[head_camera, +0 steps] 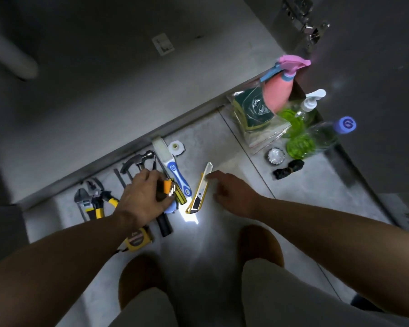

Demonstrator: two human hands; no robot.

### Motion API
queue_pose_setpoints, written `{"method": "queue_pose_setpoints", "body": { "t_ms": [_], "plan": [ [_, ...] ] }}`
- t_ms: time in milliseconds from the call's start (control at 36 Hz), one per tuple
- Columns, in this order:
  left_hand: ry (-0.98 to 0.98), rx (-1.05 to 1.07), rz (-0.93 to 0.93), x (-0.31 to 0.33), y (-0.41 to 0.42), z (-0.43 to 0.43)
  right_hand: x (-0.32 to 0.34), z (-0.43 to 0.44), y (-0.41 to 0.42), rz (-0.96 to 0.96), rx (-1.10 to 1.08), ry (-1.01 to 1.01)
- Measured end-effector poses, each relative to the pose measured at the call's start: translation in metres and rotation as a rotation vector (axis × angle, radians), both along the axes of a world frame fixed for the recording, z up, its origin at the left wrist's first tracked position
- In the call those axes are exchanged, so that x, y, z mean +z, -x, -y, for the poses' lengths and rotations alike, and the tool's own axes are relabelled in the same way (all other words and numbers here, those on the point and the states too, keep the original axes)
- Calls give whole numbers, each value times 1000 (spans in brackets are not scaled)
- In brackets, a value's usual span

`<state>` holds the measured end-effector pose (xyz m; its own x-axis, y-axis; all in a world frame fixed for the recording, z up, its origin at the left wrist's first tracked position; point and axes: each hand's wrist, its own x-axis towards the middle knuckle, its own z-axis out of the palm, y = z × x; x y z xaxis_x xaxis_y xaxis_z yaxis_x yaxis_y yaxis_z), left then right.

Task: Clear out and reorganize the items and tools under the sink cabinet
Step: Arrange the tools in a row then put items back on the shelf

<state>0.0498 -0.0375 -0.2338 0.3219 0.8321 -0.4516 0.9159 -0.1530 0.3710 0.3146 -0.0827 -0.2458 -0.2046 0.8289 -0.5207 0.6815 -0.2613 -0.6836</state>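
The yellow utility knife (197, 193) lies flat on the floor (222, 244) just to the left of the right hand (232, 193). Its long axis runs from the near-left butt to the far-right blade end, roughly parallel to the blue-handled tool (176, 172) beside it. The right hand is the nearer one: it reaches forward palm down, index finger (214, 176) extended to the knife's far end, touching or nearly so, with the other fingers loosely curled and empty. The left hand (141, 193) grips an orange-and-black tool (167, 188) above the tool row.
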Motion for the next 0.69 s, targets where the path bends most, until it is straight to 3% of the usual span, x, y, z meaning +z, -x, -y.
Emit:
{"method": "queue_pose_setpoints", "body": {
  "t_ms": [222, 333, 500, 694],
  "plan": [
    [-34, -160, -32, -13, 21, 13, -18, -16, 35, 110, 116, 26],
    [-108, -188, -43, -18, 18, 16, -22, -14, 39, 191, 73, -104],
    [-131, -257, -30, -18, 14, 19, -11, -16, 47, 107, 130, -231],
    [-120, -230, 48, -13, 10, 24, 1, -64, 64, 136, 145, -274]
  ]
}}
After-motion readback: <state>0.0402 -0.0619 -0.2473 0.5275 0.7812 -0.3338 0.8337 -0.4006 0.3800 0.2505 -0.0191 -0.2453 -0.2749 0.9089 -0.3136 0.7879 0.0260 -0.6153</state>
